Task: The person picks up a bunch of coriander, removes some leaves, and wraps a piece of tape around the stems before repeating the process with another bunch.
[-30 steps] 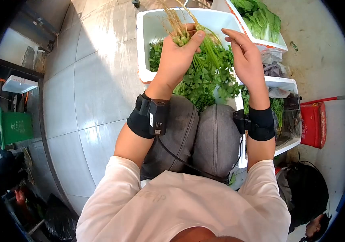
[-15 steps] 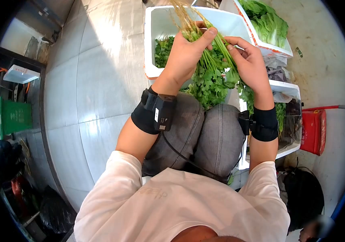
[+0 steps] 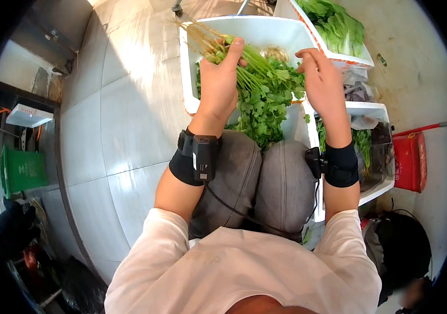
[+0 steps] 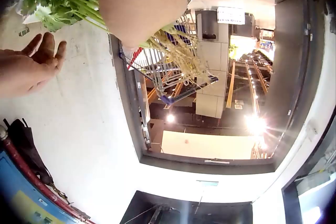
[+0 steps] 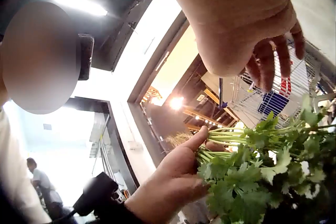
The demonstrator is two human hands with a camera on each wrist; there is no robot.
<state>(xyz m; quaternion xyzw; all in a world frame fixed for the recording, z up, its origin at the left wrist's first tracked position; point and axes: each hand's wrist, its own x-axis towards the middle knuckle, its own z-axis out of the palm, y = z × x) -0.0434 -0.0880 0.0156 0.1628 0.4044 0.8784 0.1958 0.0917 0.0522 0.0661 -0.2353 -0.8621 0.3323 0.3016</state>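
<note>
My left hand (image 3: 219, 81) grips a bunch of cilantro (image 3: 262, 107) near its root end, thumb across the stems. Pale roots stick out to the upper left, and the leaves hang to the right above my knees. My right hand (image 3: 322, 81) is just right of the leaves, fingers loosely bent and holding nothing. The right wrist view shows the leafy side of the cilantro (image 5: 241, 182) below my right hand (image 5: 252, 24). Behind the bunch, a white foam box (image 3: 270, 30) holds more greens, some with roots showing.
Lettuce (image 3: 346, 34) fills another foam box at the upper right. Beside my right forearm, a third foam box (image 3: 385, 175) contains greens (image 3: 362, 144) and stands next to a red container (image 3: 410, 162). A green bin (image 3: 24, 170) stands far left, across the tiled floor (image 3: 85, 131).
My right hand has let go of the stalks it pinched half a second ago and is now apart from them. My left hand has shifted left, tipping the roots further left.
</note>
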